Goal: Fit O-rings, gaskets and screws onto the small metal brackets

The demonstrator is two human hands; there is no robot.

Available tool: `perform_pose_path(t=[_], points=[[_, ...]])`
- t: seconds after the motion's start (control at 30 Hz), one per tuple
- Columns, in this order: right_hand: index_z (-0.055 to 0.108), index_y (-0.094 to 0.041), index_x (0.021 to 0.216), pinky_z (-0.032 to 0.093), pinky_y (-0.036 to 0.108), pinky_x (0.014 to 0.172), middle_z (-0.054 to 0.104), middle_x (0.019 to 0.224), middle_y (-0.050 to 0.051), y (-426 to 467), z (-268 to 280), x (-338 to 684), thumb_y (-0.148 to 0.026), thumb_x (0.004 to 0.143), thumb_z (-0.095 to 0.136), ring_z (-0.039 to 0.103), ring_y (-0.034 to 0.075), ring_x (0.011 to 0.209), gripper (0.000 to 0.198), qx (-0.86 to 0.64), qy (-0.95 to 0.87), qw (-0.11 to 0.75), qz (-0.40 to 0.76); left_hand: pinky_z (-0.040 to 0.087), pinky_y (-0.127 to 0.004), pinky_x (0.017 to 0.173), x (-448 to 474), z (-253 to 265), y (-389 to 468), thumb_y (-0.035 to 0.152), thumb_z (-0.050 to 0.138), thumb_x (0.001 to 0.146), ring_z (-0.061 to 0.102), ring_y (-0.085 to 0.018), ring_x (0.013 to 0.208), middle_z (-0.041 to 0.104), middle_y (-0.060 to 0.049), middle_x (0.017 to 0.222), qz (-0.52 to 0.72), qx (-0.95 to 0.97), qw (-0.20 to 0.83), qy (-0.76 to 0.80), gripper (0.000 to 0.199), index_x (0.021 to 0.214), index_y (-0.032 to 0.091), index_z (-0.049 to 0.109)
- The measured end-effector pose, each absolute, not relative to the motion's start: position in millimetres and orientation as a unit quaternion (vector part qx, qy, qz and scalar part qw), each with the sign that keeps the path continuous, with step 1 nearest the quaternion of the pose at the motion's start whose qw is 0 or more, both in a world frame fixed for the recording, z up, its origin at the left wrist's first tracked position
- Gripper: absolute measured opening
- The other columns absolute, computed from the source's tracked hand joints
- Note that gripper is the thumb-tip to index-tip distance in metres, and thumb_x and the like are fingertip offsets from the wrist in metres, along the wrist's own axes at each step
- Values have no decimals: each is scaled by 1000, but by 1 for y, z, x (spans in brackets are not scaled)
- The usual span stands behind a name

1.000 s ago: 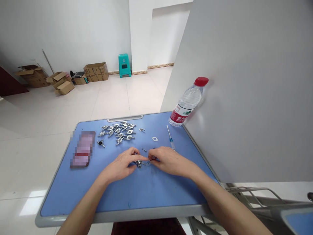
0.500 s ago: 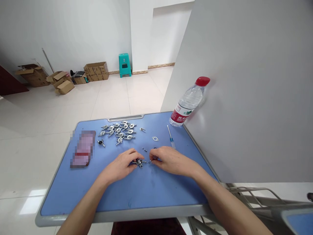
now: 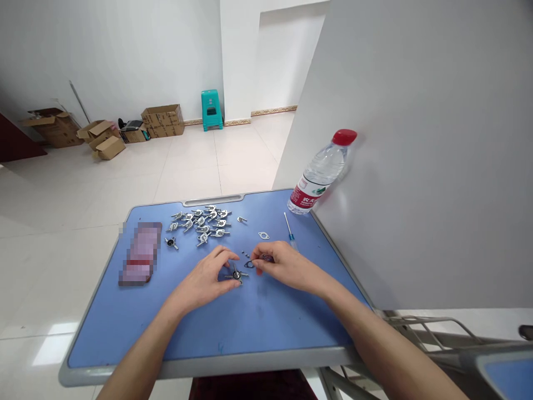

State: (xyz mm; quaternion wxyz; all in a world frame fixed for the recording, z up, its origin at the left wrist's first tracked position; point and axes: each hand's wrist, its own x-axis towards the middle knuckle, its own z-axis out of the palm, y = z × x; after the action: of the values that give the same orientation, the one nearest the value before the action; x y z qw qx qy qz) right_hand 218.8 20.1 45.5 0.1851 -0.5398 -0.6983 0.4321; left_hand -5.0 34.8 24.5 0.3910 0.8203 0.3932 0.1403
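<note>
My left hand (image 3: 208,280) is open around a small metal valve body (image 3: 236,275) with spouts and a dark round centre. Its index finger is raised clear, and the thumb lies by the lower edge of the valve, perhaps touching. Just right of it, my right hand (image 3: 283,264) pinches a thin metal flange plate (image 3: 249,265) between thumb and forefinger; the curled fingers hide part of it. A few tiny dark parts (image 3: 245,254) lie behind the plate. Beyond sits a loose oval flange plate (image 3: 264,235), and a screwdriver (image 3: 290,230) is partly covered by my right hand.
Several assembled metal valves (image 3: 202,222) are grouped at the table's back. Left of them are another valve body (image 3: 171,243) and a blurred purple phone-shaped item (image 3: 144,250). A small lever part (image 3: 242,219) lies apart. A water bottle (image 3: 318,178) stands at the back right beside a grey panel.
My left fingers have loosened and spread from the valve body. My right hand has moved slightly left and up, bringing the flange plate closer to the valve and into clearer sight.
</note>
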Motion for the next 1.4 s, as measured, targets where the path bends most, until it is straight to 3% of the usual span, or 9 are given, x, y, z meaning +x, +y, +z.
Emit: perform_pose_path(t=[0.13,0.37,0.63,0.77,0.9,1.13,1.27,1.4], points=[[59,-19,83,37,26,59,73,70,2,20,38,213,-29,85,53,56,15,64,12,-505,-642,253,518,44,-27,69,-5,29,35,32,54,91,54,-17,90,53,-4,108,204,799,387,412,17,103,24,61],[53,-19,82,42,28,63,72,70,4,12,26,194,-42,87,57,61,16,69,24,-440,-580,360,583,40,-27,66,1,27,37,37,53,92,49,-15,74,53,-2,80,276,736,497,368,27,75,17,61],[61,-18,81,45,28,68,66,74,2,10,33,199,-40,89,56,60,15,73,24,-412,-629,381,538,45,-28,66,6,24,38,47,57,88,56,-14,68,60,-2,74,278,623,641,351,32,81,16,56],[64,-18,84,41,26,63,63,75,1,13,29,201,-35,88,56,55,14,69,19,-452,-652,371,482,45,-28,70,2,26,35,41,54,90,57,-15,72,60,-2,76,244,665,600,372,26,82,16,57],[63,-17,79,39,25,60,63,73,1,14,22,195,-36,86,58,52,13,65,20,-464,-632,359,506,43,-26,69,1,27,31,34,51,92,56,-15,77,61,-1,80,228,727,511,399,21,83,17,59],[63,-16,74,36,24,55,59,68,0,14,19,189,-40,82,61,46,11,58,25,-478,-610,363,517,44,-25,66,1,29,33,30,54,89,58,-14,69,61,1,69,279,692,519,417,17,82,17,61],[64,-17,79,36,22,53,61,68,0,14,19,191,-34,87,57,47,10,57,20,-489,-667,342,447,42,-23,58,1,28,36,28,55,85,53,-12,60,56,1,65,298,691,497,432,17,82,17,67],[62,-18,93,36,22,54,66,83,4,13,15,195,-20,93,46,53,11,62,16,-439,-803,337,223,47,-26,59,2,24,37,31,56,84,54,-11,57,59,0,68,292,662,533,438,20,90,16,68]])
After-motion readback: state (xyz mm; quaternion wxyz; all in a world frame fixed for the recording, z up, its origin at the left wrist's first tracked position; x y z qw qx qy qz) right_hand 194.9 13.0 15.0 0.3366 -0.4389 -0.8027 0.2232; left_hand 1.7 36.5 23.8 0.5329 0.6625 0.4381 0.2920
